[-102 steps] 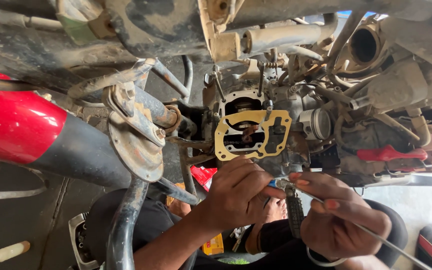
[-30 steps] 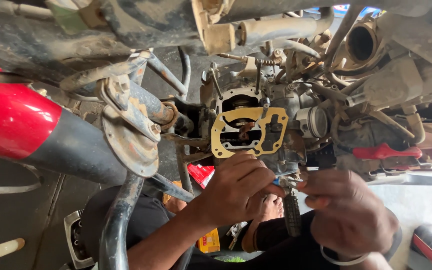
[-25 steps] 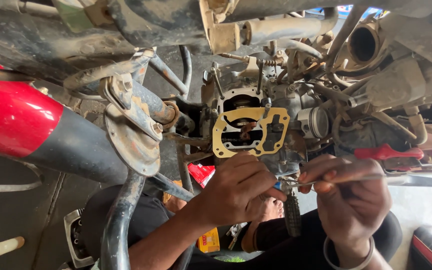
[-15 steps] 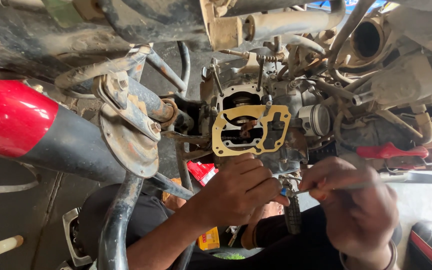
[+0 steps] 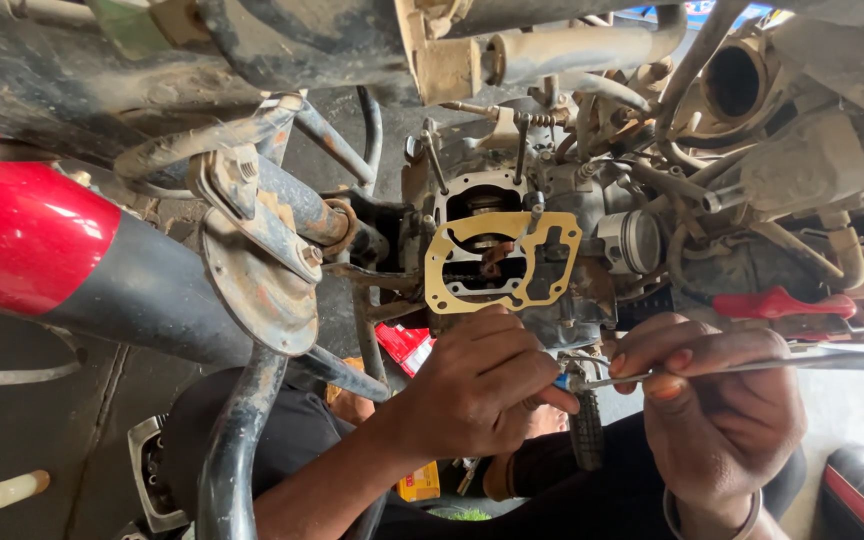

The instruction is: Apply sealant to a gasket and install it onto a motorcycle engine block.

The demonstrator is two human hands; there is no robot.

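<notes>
head view: the small part under the left hand (image 5: 477,390) is almost wholly hidden; only a blue-tipped bit (image 5: 562,381) shows past the fingertips, kind not identifiable. right end of the thin metal tool (image 5: 752,363) runs off the frame edge. lower engine block (image 5: 552,320) is partly covered by both hands. the person's legs below are dark and hard to read.

left hand: back of hand toward the camera, fingers curled and pressed together over the hidden part, just below the yellow gasket (image 5: 502,262) on the cylinder opening. forearm comes up from lower left.

right hand (image 5: 717,410): thumb and forefinger pinch the metal tool, other fingers folded beneath; tool tip meets the blue-tipped bit beside the left fingertips. a bangle sits on the wrist.

around: red screwdriver handle (image 5: 782,303) lies above the right hand, apart from it; piston (image 5: 632,240) right of the gasket; red tank (image 5: 22,240) at left.
</notes>
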